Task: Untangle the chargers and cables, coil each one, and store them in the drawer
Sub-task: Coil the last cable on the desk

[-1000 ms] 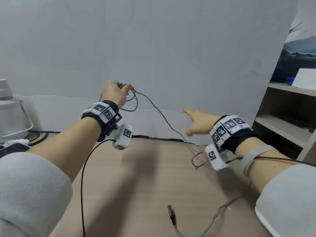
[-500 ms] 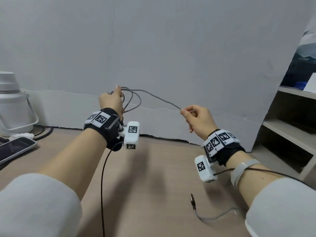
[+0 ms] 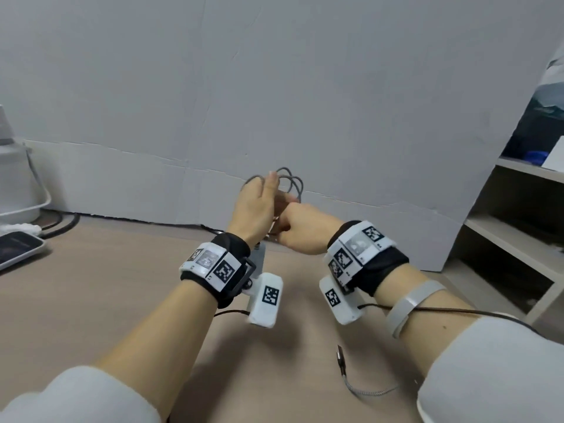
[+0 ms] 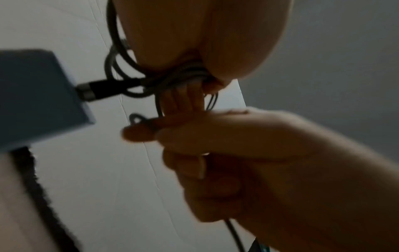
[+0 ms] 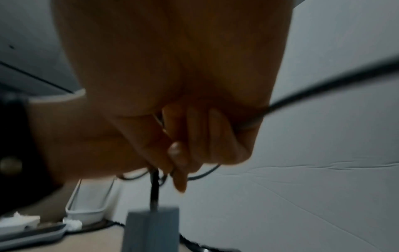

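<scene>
Two hands meet above the desk (image 3: pixel 91 300). Left hand (image 3: pixel 256 209) holds a coiled cable (image 3: pixel 293 181); right hand (image 3: pixel 305 230) pinches its loose strand.

The right hand (image 5: pixel 172 81) is filling most of the right wrist view, seen from below, its fingers (image 5: pixel 194 129) curling in around the cable (image 5: pixel 323 85). One dark strand is running out from the fist up toward the right edge. Below the fingers, loops of cable are peeking out, and a dark plug is hanging straight down into a grey charger block (image 5: pixel 151 228) at the bottom. Another forearm is crossing in from the left, a black band at its wrist. Behind, a white container (image 5: pixel 86 209) is sitting on the wooden desk (image 5: pixel 92 242) against the pale wall (image 5: pixel 323 170), with a flat device beside it, too blurred to name.
</scene>
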`<state>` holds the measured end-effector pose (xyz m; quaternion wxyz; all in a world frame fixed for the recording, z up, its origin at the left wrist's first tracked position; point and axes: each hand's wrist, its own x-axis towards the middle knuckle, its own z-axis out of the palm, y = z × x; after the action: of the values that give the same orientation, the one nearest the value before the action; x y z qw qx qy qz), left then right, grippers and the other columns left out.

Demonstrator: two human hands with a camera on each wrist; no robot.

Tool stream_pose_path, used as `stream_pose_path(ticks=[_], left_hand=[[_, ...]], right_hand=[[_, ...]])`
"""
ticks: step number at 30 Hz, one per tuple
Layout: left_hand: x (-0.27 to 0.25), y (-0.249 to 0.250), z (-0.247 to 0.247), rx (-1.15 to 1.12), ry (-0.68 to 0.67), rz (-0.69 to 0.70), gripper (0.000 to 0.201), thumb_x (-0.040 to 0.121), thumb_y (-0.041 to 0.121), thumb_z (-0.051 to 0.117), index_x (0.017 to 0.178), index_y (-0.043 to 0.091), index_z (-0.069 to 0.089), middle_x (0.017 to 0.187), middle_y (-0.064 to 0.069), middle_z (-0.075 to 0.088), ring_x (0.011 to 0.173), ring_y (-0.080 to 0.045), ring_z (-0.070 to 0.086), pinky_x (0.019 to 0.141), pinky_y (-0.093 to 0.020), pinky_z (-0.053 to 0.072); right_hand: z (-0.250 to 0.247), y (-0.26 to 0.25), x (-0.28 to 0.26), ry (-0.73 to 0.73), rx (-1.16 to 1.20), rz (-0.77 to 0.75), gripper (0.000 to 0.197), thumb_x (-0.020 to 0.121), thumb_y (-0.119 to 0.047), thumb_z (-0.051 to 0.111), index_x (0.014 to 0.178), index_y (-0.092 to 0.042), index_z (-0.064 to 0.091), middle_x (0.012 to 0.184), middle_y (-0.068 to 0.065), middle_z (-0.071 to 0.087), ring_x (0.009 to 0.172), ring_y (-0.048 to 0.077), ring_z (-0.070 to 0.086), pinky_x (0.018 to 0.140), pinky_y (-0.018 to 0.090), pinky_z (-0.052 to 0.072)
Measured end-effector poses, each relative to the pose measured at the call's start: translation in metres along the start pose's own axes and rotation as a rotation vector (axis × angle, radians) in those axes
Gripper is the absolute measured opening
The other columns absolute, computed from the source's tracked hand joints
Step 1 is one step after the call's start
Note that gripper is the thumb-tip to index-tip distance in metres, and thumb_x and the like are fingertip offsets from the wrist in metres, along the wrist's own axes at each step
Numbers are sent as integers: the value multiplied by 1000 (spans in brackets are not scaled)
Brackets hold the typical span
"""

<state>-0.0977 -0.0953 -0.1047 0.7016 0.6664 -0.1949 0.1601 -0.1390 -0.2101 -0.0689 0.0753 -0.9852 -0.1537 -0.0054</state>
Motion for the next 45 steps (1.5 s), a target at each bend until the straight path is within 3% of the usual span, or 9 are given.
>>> stream_pose_path(ticks=[5, 9, 13, 19, 25, 28, 32, 36, 45], left_hand=[[-7, -1, -8, 66, -150, 15, 51, 109, 36, 38, 81, -3, 54, 73, -14, 57, 68, -23, 57, 68, -40, 49], [-12, 11, -9, -87, -283, -55, 48, 109, 39, 35, 88, 1, 55, 63, -18, 64, 51, -30, 60, 58, -48, 60], [-17, 17, -10, -157, -344, -93, 37, 109, 36, 38, 86, 9, 49, 52, 6, 34, 43, -9, 30, 58, -40, 61], [-10, 12, -26, -170, -418, -60, 29, 93, 28, 71, 65, 26, 64, 58, 7, 28, 49, -10, 26, 48, -24, 38], [4, -1, -35, 99, -31, 8, 28, 95, 28, 70, 70, 14, 63, 45, 13, 52, 40, -3, 46, 46, -23, 38], [9, -10, -35, 138, 156, 15, 30, 89, 39, 73, 65, 22, 67, 67, -6, 70, 71, -23, 69, 67, -40, 52], [9, -9, -28, 94, 271, 8, 27, 90, 33, 73, 73, 13, 70, 81, -13, 73, 88, -31, 71, 83, -45, 55], [13, -5, -36, 2, 360, -60, 25, 88, 34, 74, 69, 20, 66, 76, 0, 72, 85, -22, 72, 73, -42, 53], [27, -12, -71, -123, 667, -174, 25, 78, 38, 73, 75, 13, 69, 68, 3, 66, 60, -23, 55, 64, -44, 51]], right_hand=[[-27, 0, -11, 141, 187, -116, 34, 89, -10, 65, 57, -22, 62, 51, -11, 54, 53, 4, 48, 56, 16, 34], [-27, 0, -13, 305, 213, -50, 14, 80, -23, 77, 74, -14, 68, 63, -1, 68, 59, 9, 53, 57, 19, 37], [-30, 7, -15, 500, 302, 37, 43, 69, -35, 88, 82, -19, 51, 67, -4, 58, 60, 13, 48, 54, 22, 37], [-46, 30, -33, 345, 520, 96, 28, 80, -28, 84, 93, -10, 67, 62, -2, 63, 49, 3, 50, 47, 19, 37], [-54, 65, -53, 302, 688, 176, 11, 92, -10, 71, 95, 0, 68, 64, 9, 60, 50, 16, 44, 46, 25, 39], [-52, 71, -53, 230, 662, 156, 10, 95, -5, 65, 100, 3, 68, 69, 12, 63, 53, 20, 49, 52, 26, 45], [-48, 66, -43, 114, 326, 103, 11, 98, -14, 60, 100, -11, 70, 74, 4, 70, 73, 17, 63, 81, 33, 54], [-46, 66, -37, 93, -9, 140, 24, 102, -30, 51, 86, -21, 66, 68, -4, 71, 68, 9, 61, 71, 31, 45], [-34, 76, -31, 251, 74, 140, 40, 107, -37, 42, 79, -18, 65, 68, 4, 57, 64, 21, 57, 66, 32, 41]])
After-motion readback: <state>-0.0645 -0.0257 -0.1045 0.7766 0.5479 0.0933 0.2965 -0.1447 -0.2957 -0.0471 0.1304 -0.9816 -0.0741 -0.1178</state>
